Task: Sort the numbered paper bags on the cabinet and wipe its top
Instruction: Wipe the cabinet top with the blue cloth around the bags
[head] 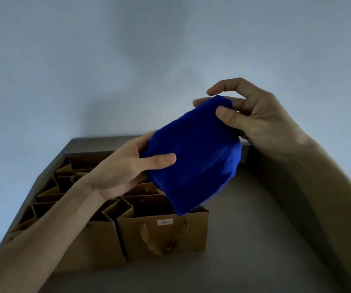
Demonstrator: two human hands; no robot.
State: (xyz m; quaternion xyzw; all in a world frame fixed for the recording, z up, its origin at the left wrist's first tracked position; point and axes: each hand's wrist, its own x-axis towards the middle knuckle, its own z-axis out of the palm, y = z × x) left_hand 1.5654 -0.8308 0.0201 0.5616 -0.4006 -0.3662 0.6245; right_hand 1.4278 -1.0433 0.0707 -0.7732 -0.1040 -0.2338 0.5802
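Observation:
A folded blue cloth [193, 157] hangs in the air above the cabinet top [255, 240]. My left hand [126, 168] grips its left edge, thumb lying across the front. My right hand [253, 117] pinches its upper corner between thumb and fingers. Under the cloth, several brown paper bags [98, 235] stand open in rows on the left half of the cabinet. The front right bag [162, 233] carries a white label reading 4. My left forearm hides part of the front left bags.
The grey cabinet top stretches bare to the right of the bags and along the front. A pale wall [128, 60] rises behind the cabinet. My right forearm covers the cabinet's right edge.

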